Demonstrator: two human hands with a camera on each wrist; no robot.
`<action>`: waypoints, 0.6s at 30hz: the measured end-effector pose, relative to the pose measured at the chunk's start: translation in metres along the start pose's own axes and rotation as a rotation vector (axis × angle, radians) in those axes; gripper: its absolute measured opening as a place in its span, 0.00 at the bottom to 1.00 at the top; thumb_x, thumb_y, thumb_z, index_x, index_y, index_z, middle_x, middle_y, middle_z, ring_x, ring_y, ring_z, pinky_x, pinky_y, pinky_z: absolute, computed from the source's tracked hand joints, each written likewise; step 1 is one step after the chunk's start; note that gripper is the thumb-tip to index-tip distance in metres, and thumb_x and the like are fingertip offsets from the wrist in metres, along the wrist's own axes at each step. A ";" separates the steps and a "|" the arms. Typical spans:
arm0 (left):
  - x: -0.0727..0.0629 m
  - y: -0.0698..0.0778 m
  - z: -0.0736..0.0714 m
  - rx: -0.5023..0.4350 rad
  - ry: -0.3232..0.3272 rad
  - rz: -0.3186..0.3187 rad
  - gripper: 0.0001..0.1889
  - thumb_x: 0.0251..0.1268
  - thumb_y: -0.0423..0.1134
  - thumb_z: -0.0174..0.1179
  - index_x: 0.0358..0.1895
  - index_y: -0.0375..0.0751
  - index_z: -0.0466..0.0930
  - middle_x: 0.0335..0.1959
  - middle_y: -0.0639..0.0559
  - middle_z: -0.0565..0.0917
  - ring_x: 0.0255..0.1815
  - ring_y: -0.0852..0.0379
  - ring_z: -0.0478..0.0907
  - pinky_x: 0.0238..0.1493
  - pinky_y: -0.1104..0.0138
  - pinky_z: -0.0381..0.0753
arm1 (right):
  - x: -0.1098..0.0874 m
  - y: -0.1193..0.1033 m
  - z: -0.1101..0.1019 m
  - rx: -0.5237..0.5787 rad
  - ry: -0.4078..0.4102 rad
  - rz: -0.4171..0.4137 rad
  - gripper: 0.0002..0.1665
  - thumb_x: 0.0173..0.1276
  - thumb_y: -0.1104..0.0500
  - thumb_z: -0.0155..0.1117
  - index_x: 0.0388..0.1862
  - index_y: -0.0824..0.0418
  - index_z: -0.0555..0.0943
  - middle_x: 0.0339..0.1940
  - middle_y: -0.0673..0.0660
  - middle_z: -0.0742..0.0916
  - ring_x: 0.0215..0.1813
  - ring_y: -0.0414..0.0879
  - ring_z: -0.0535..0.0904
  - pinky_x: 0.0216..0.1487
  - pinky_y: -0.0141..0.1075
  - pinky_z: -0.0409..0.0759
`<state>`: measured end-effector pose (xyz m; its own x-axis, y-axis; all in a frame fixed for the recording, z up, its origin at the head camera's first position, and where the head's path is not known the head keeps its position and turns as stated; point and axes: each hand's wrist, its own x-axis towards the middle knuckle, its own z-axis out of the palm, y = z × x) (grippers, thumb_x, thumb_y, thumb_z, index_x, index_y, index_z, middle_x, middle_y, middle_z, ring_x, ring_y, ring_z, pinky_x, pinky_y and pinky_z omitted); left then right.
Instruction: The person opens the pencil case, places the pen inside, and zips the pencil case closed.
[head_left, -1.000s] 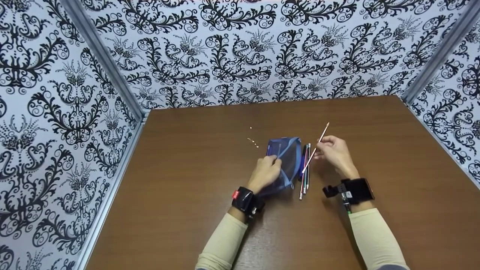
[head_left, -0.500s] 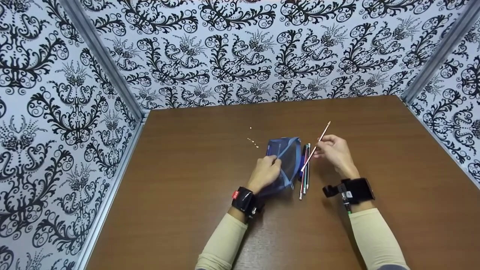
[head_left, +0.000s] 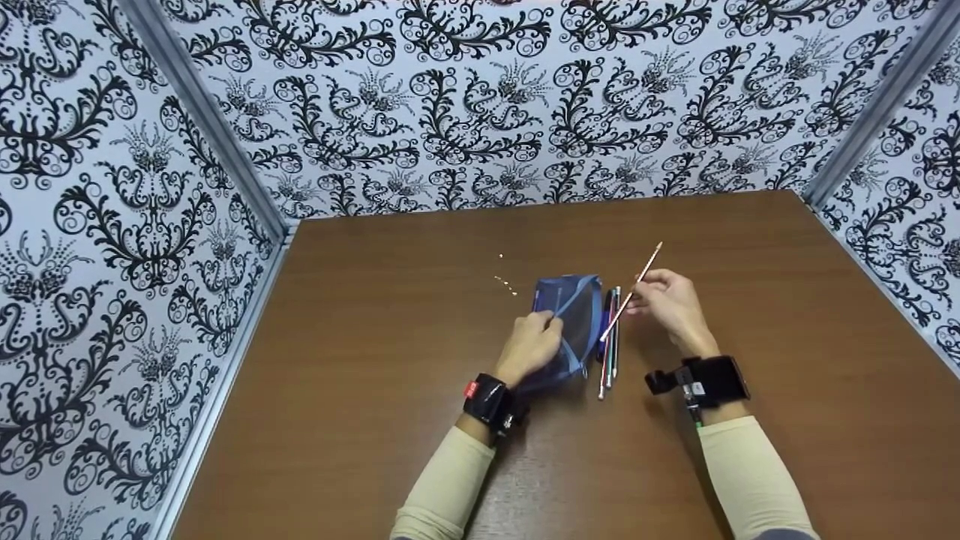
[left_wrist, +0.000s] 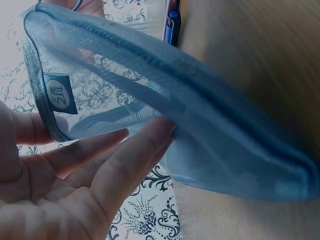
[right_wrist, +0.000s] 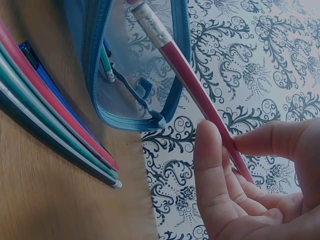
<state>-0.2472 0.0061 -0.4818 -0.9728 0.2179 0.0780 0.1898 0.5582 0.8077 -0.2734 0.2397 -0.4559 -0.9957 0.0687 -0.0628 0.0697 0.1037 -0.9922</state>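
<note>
My left hand (head_left: 531, 345) grips a blue mesh zip pencil case (head_left: 581, 322), its mouth spread toward the right. In the left wrist view, the fingers are on the mesh case (left_wrist: 215, 130) near its label. My right hand (head_left: 670, 304) pinches a red-and-white striped pencil (head_left: 649, 261) between thumb and fingers. It is tilted, its eraser end low by the case's mouth and overlapping it in the right wrist view. A green pencil (right_wrist: 106, 67) with an eraser shows inside the case. Several striped pencils (head_left: 611, 367) and a blue pen (right_wrist: 46, 76) lie between my hands.
The brown wooden table (head_left: 360, 375) extends all around the hands. Small pale crumbs (head_left: 507, 284) lie behind the case, to its left. Patterned walls (head_left: 480, 112) stand behind and at both sides.
The held pencil has shifted slightly, its eraser end moving a little left toward the case's mouth. My left hand and the case stay in place.
</note>
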 end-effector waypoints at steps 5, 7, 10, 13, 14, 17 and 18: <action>0.000 0.000 0.000 0.000 0.000 0.006 0.14 0.72 0.40 0.47 0.25 0.45 0.74 0.18 0.57 0.73 0.21 0.60 0.74 0.25 0.68 0.70 | 0.000 0.000 0.000 0.015 0.004 0.000 0.16 0.72 0.70 0.52 0.55 0.77 0.68 0.28 0.48 0.85 0.28 0.42 0.84 0.38 0.36 0.85; -0.001 0.000 -0.001 0.017 0.003 0.012 0.15 0.72 0.40 0.47 0.24 0.45 0.72 0.18 0.56 0.72 0.22 0.59 0.74 0.25 0.67 0.70 | 0.000 0.000 0.001 0.024 0.000 -0.002 0.15 0.71 0.70 0.52 0.54 0.76 0.68 0.27 0.47 0.85 0.28 0.42 0.84 0.38 0.37 0.85; -0.001 0.001 -0.001 0.043 0.011 0.025 0.15 0.71 0.41 0.47 0.22 0.45 0.71 0.18 0.56 0.71 0.25 0.58 0.74 0.26 0.67 0.70 | 0.000 -0.001 0.001 0.036 0.000 -0.006 0.14 0.71 0.70 0.52 0.52 0.75 0.69 0.26 0.47 0.85 0.27 0.41 0.84 0.37 0.36 0.85; -0.001 0.001 0.000 0.045 0.014 0.027 0.15 0.71 0.41 0.47 0.22 0.46 0.71 0.18 0.55 0.71 0.25 0.57 0.74 0.27 0.66 0.70 | -0.001 -0.002 0.001 0.041 0.002 -0.007 0.13 0.70 0.70 0.52 0.52 0.74 0.69 0.26 0.47 0.85 0.28 0.42 0.84 0.37 0.35 0.85; -0.001 0.000 0.000 0.045 0.015 0.028 0.15 0.71 0.41 0.47 0.22 0.46 0.71 0.18 0.55 0.72 0.25 0.57 0.75 0.27 0.66 0.71 | -0.001 -0.002 0.001 0.043 0.008 -0.006 0.14 0.70 0.70 0.52 0.53 0.74 0.68 0.27 0.47 0.85 0.28 0.42 0.84 0.37 0.35 0.85; -0.001 0.000 0.000 0.039 0.010 0.024 0.15 0.71 0.41 0.47 0.23 0.45 0.72 0.18 0.55 0.72 0.25 0.58 0.75 0.27 0.66 0.71 | -0.001 -0.003 0.001 0.040 0.017 0.000 0.15 0.70 0.70 0.53 0.54 0.73 0.67 0.28 0.48 0.85 0.29 0.42 0.84 0.39 0.36 0.85; -0.001 0.000 0.000 0.039 0.008 0.022 0.15 0.71 0.41 0.47 0.23 0.45 0.73 0.19 0.55 0.73 0.25 0.58 0.75 0.27 0.66 0.71 | -0.002 -0.003 0.001 0.040 0.020 0.001 0.15 0.70 0.70 0.53 0.54 0.73 0.67 0.29 0.48 0.85 0.29 0.42 0.84 0.39 0.36 0.85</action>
<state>-0.2466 0.0055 -0.4817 -0.9693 0.2245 0.1007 0.2165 0.5837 0.7826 -0.2722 0.2379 -0.4527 -0.9941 0.0886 -0.0622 0.0681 0.0642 -0.9956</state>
